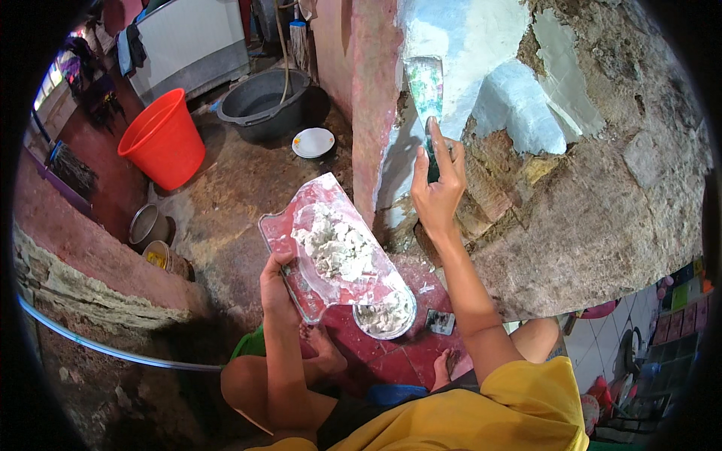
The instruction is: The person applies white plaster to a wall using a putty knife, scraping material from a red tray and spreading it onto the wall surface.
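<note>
My left hand (278,292) grips the edge of a red board (310,198), smeared white and heaped with lumpy white putty (338,244). In my right hand (440,195) is a putty knife (426,84) with a green handle, its forefinger stretched along the tool. The knife's whitish blade points up over a freshly whitened strip of wall (470,45); whether it touches the surface I cannot tell. Below the board, partly covered by it, stands a tub (412,310) with more white putty inside.
Rough bare masonry (594,203) spreads to the right of the coated wall. On the floor at the far left are a red bucket (169,143), a black basin (263,105) with a hose, and a white plate (313,143). A small dark square (440,322) lies near my feet.
</note>
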Motion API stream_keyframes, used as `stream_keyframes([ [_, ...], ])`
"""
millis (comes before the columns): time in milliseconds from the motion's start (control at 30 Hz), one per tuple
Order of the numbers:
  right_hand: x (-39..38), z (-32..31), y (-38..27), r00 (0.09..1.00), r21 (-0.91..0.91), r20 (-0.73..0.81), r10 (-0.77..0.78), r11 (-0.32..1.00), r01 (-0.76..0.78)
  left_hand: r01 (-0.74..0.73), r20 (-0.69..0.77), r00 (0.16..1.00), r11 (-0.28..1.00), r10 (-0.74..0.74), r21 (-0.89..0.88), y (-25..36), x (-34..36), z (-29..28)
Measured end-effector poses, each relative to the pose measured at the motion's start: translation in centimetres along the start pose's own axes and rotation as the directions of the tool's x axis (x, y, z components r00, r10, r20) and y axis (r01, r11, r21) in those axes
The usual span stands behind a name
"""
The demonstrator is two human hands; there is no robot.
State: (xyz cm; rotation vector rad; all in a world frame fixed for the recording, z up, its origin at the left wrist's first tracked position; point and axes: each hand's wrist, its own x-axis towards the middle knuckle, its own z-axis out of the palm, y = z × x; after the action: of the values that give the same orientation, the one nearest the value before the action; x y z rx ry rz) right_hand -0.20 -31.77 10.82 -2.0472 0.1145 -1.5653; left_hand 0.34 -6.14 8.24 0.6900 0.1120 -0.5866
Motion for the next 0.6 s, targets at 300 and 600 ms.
stream_keyframes([
  [300,-2.7,0.1,0.5,0.999,-0.01,0.022,0.026,1.0,-0.025,-0.013,0.009,1.0,1.0,0.014,-0.014,0.1,-0.2,0.0],
  [600,0.2,0.6,0.0,0.998,-0.053,-0.042,-0.054,0.997,0.052,-0.004,0.037,0.999,1.0,0.005,-0.026,0.1,0.0,-0.2],
])
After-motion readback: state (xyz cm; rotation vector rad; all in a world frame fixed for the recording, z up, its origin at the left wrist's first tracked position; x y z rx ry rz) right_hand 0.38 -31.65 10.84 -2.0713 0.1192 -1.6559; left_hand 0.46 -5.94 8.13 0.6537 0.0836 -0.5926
